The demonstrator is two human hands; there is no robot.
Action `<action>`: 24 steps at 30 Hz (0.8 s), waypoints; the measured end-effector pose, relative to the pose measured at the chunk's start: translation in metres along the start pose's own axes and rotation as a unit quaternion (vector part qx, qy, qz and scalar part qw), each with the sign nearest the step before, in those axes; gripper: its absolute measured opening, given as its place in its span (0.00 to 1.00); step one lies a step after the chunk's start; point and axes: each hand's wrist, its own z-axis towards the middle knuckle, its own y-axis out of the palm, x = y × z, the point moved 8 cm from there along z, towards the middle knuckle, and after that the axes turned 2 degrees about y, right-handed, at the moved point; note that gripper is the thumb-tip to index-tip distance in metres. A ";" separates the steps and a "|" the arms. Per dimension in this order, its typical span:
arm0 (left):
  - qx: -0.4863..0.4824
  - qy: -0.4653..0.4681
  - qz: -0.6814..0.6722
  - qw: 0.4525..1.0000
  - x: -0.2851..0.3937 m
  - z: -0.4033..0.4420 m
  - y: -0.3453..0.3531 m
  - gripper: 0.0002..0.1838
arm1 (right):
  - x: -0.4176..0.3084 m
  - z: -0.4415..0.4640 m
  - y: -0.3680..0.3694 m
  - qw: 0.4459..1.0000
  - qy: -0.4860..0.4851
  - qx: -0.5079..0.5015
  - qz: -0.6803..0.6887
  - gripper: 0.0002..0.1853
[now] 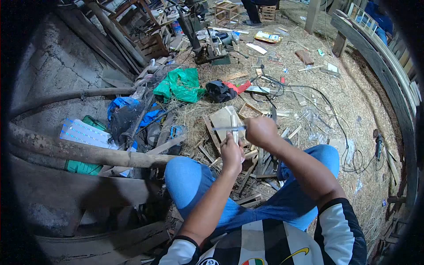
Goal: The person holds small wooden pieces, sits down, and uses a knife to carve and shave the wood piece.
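My left hand [232,153] is closed around a pale wooden stick [234,126], which points up and away from me. In my right hand [261,131] is a thin, knife-like metal blade [221,129]; its handle is hidden in the fist. The blade lies crosswise over the stick, just above my left fingers. Whether its edge touches the wood I cannot tell. Beyond my hands is a pale wooden board [219,118] among wood scraps.
Wood offcuts [249,172] litter the ground between my knees. A green plastic bag [179,85] and a black-and-red bundle [222,90] lie ahead. Cables [324,95] and a power tool [378,145] are on the right. A long pole [88,148] crosses on the left.
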 end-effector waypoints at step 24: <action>-0.030 0.022 0.013 0.999 0.008 -0.012 -0.008 0.30 | 0.101 0.031 -0.008 0.985 0.165 0.042 0.011 0.09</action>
